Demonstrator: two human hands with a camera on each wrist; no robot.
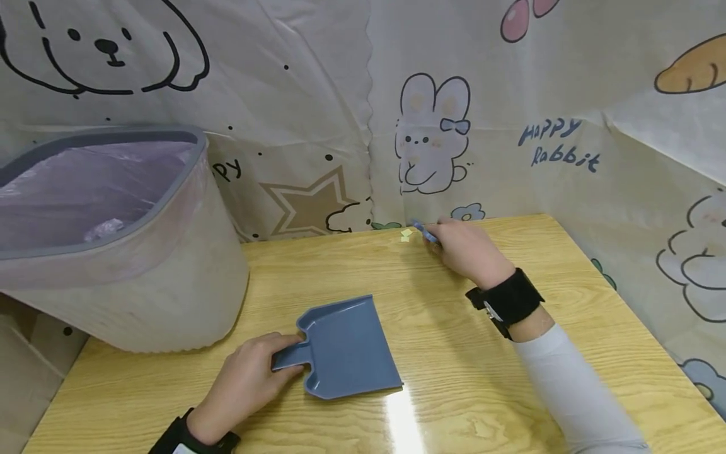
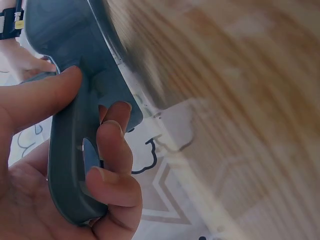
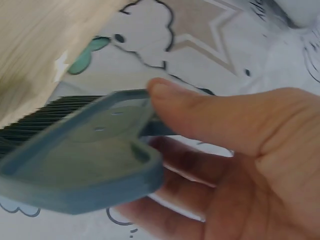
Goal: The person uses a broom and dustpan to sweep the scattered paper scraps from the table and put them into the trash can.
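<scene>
My left hand [image 1: 246, 381] grips the short handle of a blue-grey dustpan [image 1: 351, 350], which sits low over the wooden table with its wide edge facing right. In the left wrist view the thumb lies along the top of the handle [image 2: 70, 160] and the fingers curl under it. Near the table's back edge, my right hand [image 1: 471, 249] holds a small blue brush [image 3: 95, 155] between thumb and fingers. Dark bristles [image 3: 50, 115] point toward the tabletop in the right wrist view. Just left of the brush lie small pale-yellow scraps [image 1: 405, 234].
A large whitish waste bin [image 1: 187, 290] with a grey rim and a thin plastic liner stands on the left of the table [image 1: 488, 384]. Printed cloth [image 1: 317, 101] hangs behind the table's back edge and along its right side.
</scene>
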